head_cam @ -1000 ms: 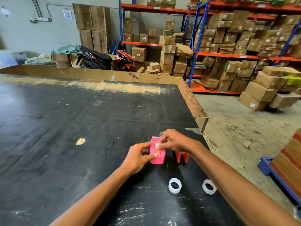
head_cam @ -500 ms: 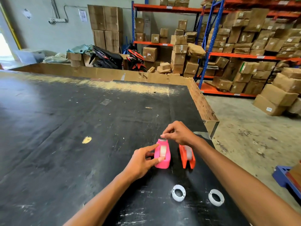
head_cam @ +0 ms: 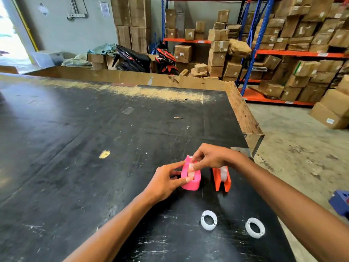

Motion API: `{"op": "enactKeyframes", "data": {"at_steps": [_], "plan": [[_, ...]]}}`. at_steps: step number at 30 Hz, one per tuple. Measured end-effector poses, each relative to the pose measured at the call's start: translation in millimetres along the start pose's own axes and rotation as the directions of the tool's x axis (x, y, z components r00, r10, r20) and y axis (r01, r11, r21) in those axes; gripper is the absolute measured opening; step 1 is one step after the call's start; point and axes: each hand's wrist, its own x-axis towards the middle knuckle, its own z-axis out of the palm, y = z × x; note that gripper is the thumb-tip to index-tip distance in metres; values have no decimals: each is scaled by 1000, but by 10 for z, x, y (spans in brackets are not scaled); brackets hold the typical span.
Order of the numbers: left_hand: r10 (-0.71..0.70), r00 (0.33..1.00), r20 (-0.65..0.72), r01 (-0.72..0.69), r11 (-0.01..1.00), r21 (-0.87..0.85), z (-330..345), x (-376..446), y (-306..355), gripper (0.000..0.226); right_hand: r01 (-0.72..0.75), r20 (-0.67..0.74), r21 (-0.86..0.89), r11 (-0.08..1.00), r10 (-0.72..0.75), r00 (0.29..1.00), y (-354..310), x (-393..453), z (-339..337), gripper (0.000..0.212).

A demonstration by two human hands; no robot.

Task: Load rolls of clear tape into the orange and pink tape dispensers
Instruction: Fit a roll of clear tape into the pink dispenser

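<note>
Your pink dispenser (head_cam: 191,176) stands upright on the black table (head_cam: 75,148), near the table's right edge; take it as the landmark. Your left hand (head_cam: 164,183) grips it from the left side, thumb along the upper left wall, a fingertip pressed on the near top edge. Your right hand (head_cam: 209,157) comes over its far end, thumb and forefinger pinched at the top slot where the clear tape (head_cam: 191,168) shows. Whether the fingers actually pinch the tape end or only touch the plastic, you cannot tell, too small and blurred.

The orange dispenser (head_cam: 221,179) stands just right of the pink one, apart from it, not touched by either hand. A roll of clear tape (head_cam: 223,173) sits in its slot, partly hidden behind your right wrist.

Two white rings lie flat on the table nearer to you than the pink dispenser: one ring (head_cam: 208,220) slightly right of it, the other ring (head_cam: 255,227) further right, close to the table's edge. They look like bare cores, apart from each other.

A yellowish scrap (head_cam: 104,154) lies on the table well left of the pink dispenser. Beyond the table's far cardboard rim (head_cam: 132,77): parked motorbikes (head_cam: 132,60), shelving racks (head_cam: 283,53) with cartons.
</note>
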Motion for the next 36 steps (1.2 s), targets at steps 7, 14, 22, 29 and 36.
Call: {"op": "enactKeyframes", "data": {"at_steps": [7, 14, 22, 29, 36], "plan": [[0, 1000, -19, 1, 999, 48, -2, -4, -7, 47, 18, -67, 158, 987, -8, 998, 48, 24, 48, 20], [-11, 1000, -20, 12, 997, 77, -3, 0, -19, 48, 114, -75, 231, 966, -99, 992, 64, 5, -57, 5], [-15, 1000, -4, 15, 998, 62, 10, -1, -6, 55, 55, -202, 234, 971, -7, 979, 225, 273, -158, 13], [-19, 999, 39, 12, 987, 160, -17, 37, -29, 50, -101, -52, 357, 929, 127, 990, 286, 397, -110, 19], [13, 998, 61, -27, 971, 237, -34, 91, -25, 47, -256, 25, 432, 865, 272, 962, 206, 455, -121, 13]]}}
